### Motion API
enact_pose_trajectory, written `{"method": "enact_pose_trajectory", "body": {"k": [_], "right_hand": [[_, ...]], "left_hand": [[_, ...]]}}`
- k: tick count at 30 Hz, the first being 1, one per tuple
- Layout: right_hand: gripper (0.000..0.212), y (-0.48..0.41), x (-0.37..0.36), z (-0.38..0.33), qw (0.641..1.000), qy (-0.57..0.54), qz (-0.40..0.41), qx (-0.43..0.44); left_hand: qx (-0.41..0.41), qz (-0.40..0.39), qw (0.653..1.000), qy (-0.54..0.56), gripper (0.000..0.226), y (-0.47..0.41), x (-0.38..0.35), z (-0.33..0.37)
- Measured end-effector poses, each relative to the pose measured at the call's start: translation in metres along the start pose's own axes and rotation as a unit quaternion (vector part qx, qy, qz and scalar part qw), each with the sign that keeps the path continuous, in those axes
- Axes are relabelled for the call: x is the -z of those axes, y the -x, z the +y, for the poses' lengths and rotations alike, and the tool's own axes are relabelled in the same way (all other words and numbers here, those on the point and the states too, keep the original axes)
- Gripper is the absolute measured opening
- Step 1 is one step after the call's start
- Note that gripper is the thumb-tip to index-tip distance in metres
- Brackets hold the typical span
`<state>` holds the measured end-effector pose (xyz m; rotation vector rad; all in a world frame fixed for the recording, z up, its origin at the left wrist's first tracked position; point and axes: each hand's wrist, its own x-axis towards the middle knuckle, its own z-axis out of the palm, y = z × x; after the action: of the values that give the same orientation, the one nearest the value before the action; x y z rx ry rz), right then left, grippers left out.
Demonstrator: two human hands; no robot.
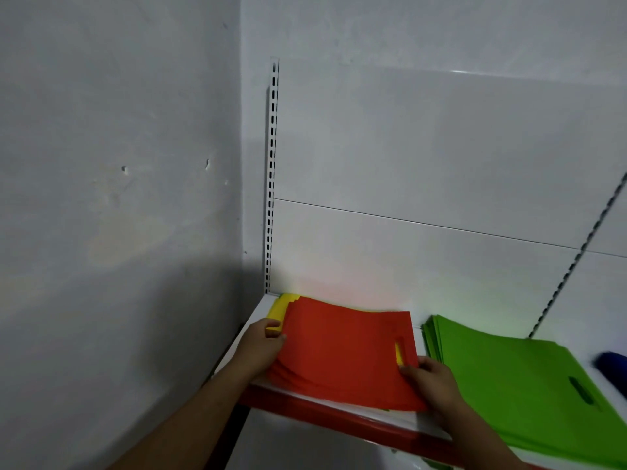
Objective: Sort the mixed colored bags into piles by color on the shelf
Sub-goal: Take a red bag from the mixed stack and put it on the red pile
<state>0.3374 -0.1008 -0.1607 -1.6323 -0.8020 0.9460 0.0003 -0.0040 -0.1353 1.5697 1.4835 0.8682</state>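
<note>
Gripping the red bags (339, 351) at both ends, probably so that the floppy stack is moving as one and not fanning apart

Curling the left hand (263, 340) round the stack's left edge, near the left end of the shelf (339, 418), with one fingertip touching yellow

Pinching with the right hand (431, 378) at the stack's right front corner, thumb lying just beside the slot (399, 353), other fingers tucked beneath and hidden

Bowing the stack upward in the middle through that two-ended squeeze, with its front edge lying at the shelf's front lip

Resting on yellow bags (276, 313), showing at the shelf's back left corner and through the slot; so judging this heap as mixed, with reds needing to come off yellows

Leaving the green pile (509, 385) just to the right, apart from the reds by a narrow strip of bare shelf, seeming to reach past the front edge; apparently sorted already

Glimpsing a blue thing (614, 362) beyond the green, towards the shelf's right end, too cut off to name

Judging the next move as carrying the reds to a spot of their own, guarding against yellows dragging along underneath or thin sheets slipping from the bottom
</note>
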Motion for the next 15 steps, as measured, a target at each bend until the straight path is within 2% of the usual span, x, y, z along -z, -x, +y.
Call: {"method": "enact_pose_trajectory", "body": {"k": [5,9,12,15], "right_hand": [[0.012,0.000,0.002,0.001,1.000,0.003,0.009,0.014],[0.016,-0.002,0.002,0.004,1.000,-0.009,0.010,0.011],[0.017,0.000,0.004,0.004,1.000,-0.012,0.017,0.022],[0.017,0.003,0.002,-0.001,1.000,-0.007,0.004,0.024]], "left_hand": [[0.024,-0.011,0.997,0.075,0.058,0.001,-0.005,0.003],[0.092,-0.033,0.981,0.169,0.077,-0.002,-0.006,0.003],[0.104,-0.076,0.973,0.193,0.066,-0.003,-0.009,0.003],[0.083,-0.082,0.978,0.174,0.034,0.001,-0.012,0.009]]}}
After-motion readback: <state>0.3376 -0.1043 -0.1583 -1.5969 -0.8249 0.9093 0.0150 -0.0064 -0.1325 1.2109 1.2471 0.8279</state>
